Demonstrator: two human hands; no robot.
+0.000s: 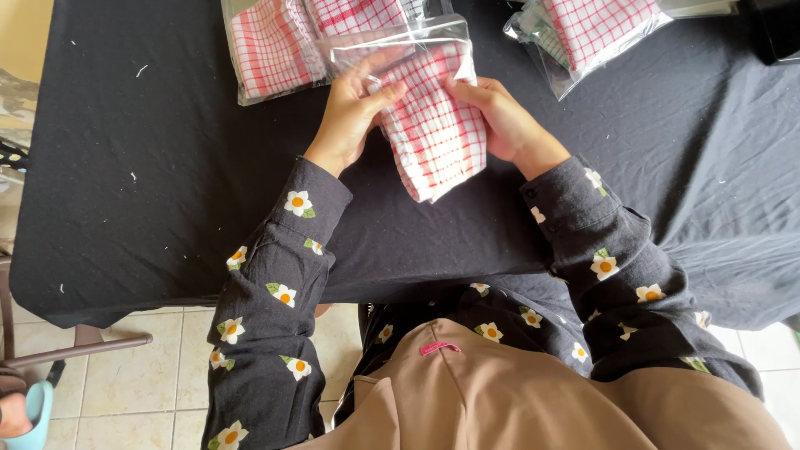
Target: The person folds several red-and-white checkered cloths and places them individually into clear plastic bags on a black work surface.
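Gripping a folded checked cloth point(435, 133) from both sides, left hand point(350, 117) and right hand point(500, 121) hold it half inside a clear bag point(392, 46). Bagged cloths point(275, 46) lie just beyond on the black table point(150, 167).

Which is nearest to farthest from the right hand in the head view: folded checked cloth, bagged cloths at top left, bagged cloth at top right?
From the right hand:
1. Folded checked cloth: in its grip, centre.
2. Bagged cloth at top right: up and to its right, apart.
3. Bagged cloths at top left: across, beyond the left hand.
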